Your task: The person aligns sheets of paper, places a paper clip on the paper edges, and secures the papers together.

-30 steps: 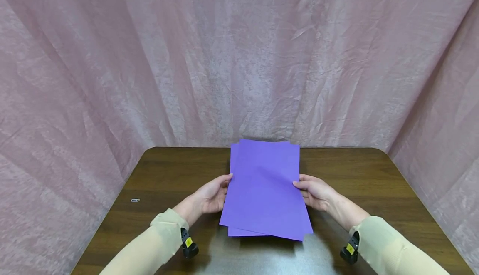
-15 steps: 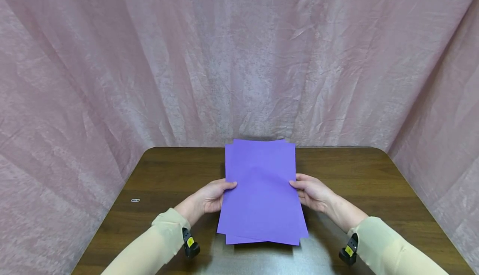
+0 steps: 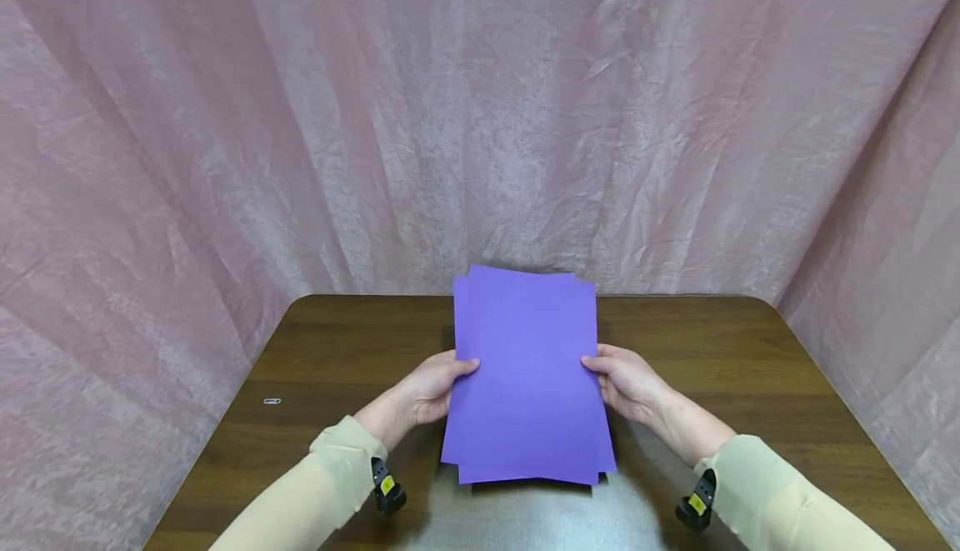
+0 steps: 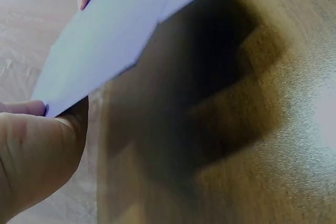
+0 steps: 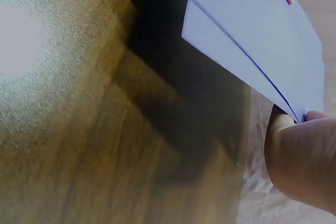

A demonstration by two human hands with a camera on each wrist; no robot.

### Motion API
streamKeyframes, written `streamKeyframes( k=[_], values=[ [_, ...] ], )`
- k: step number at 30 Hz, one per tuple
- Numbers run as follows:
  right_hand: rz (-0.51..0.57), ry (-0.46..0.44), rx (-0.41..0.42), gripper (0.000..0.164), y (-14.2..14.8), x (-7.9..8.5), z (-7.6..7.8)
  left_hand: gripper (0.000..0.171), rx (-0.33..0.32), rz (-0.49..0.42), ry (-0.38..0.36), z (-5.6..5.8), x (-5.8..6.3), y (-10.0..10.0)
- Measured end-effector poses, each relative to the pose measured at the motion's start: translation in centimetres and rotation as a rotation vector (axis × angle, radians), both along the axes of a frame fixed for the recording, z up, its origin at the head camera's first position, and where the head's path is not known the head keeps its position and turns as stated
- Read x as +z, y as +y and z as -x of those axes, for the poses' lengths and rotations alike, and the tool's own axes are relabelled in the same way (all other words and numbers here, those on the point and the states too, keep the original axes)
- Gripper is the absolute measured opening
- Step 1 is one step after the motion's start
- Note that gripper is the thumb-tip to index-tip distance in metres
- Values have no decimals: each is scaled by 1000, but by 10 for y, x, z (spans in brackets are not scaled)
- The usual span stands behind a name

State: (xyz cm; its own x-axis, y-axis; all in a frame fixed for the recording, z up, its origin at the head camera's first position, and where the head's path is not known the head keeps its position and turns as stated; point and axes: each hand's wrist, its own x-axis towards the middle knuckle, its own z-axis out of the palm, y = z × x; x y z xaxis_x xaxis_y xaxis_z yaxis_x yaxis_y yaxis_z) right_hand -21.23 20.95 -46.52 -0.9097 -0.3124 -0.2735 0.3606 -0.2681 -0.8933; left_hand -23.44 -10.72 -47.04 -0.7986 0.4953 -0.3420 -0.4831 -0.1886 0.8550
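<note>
- The purple paper sheets (image 3: 525, 384) were at the lower centre of the head view, raised above the wooden table (image 3: 352, 334), their corners out of line.
- The left hand (image 3: 430, 386) pinched their left edge, thumb on top.
- The right hand (image 3: 632, 383) pinched their right edge the same way.
- A paper clip (image 3: 272, 401) lay at the lower left, well apart from the sheets.
- A pink curtain (image 3: 480, 117) filled the upper frame.

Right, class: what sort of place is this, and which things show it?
Probably a curtained-off recording corner, though the wider room is out of view: a pink curtain hangs behind a wooden table, and black devices are worn at both wrists.
</note>
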Motion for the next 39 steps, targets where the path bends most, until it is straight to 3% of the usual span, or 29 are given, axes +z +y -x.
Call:
streamKeyframes(
  k=[17,26,31,39],
  values=[
    [-197,206,-102,43,-2,26,0,32,48,147,204,3,22,8],
    [-272,364,-148,38,-5,33,0,27,97,201,306,6,38,10],
    [-372,444,-208,34,-7,37,0,24,144,217,372,8,39,11],
    [-371,498,-232,33,-10,40,1,27,194,220,430,8,43,12]
  ],
)
